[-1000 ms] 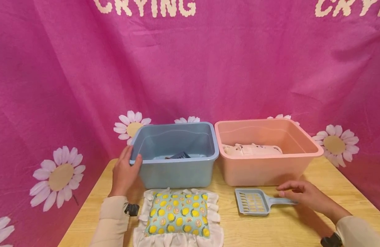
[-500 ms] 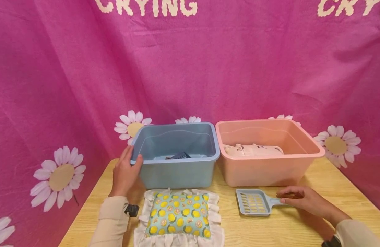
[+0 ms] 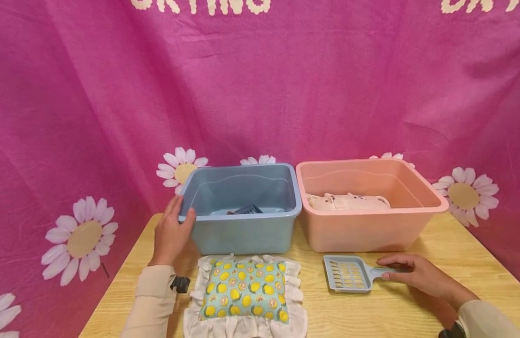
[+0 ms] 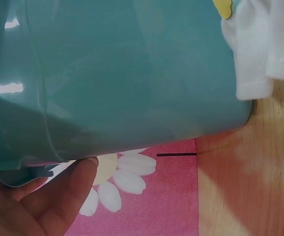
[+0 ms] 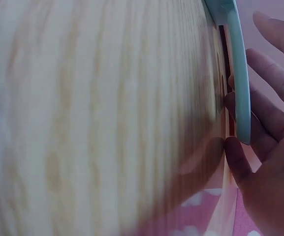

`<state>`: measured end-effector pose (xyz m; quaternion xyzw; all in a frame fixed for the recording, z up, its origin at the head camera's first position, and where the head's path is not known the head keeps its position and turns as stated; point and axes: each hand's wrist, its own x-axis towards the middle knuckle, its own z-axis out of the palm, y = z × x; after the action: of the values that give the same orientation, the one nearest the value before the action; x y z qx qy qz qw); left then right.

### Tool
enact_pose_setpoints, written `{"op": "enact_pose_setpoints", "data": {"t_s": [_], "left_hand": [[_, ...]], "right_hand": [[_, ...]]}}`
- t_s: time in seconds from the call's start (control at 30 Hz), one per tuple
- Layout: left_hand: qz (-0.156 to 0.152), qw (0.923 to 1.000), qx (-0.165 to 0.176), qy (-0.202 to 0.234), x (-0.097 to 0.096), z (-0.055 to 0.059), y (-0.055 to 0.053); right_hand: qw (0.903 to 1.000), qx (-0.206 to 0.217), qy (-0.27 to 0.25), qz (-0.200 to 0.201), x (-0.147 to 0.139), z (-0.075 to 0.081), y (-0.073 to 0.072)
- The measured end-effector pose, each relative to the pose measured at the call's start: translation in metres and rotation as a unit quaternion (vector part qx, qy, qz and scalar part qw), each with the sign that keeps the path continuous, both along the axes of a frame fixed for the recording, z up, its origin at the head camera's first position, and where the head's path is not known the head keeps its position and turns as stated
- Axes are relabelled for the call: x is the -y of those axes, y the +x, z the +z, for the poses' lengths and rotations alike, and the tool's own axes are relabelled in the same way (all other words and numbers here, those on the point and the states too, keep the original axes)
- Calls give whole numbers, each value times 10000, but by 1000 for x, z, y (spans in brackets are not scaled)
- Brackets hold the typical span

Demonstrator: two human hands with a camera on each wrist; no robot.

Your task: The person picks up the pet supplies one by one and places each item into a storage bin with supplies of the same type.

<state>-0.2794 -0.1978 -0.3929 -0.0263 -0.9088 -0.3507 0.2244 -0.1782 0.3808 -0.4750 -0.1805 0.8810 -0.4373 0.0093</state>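
Meanwhile the right hand lay on the wooden table, fingers and thumb pinching the handle of the blue slotted scoop, which rested flat just in front of the pink tub. The left hand gripped the near left corner of the blue tub, thumb hooked over its rim. A frilled lemon-print cushion sat before the blue tub, between the two arms. A dark object inside the blue tub and a pale bundle in the pink one were mostly hidden by the walls. The right wrist view was blurred.
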Motion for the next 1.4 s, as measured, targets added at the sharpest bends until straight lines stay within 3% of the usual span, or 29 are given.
{"op": "enact_pose_setpoints", "data": {"t_s": [0.37,0.63,0.97,1.4], "left_hand": [[4,10000,-27,17,0,1,0],[-1,10000,-45,35,0,-1,-1],[51,9999,-116,27,1,-1,-2],[51,9999,-102,12,0,0,-3]], "right_hand": [[9992,70,348,-205,1,-1,0],[9999,-153,40,23,2,-6,0],[9991,-412,83,9,4,-8,-2],[9993,-324,161,-44,2,-7,-3]]}}
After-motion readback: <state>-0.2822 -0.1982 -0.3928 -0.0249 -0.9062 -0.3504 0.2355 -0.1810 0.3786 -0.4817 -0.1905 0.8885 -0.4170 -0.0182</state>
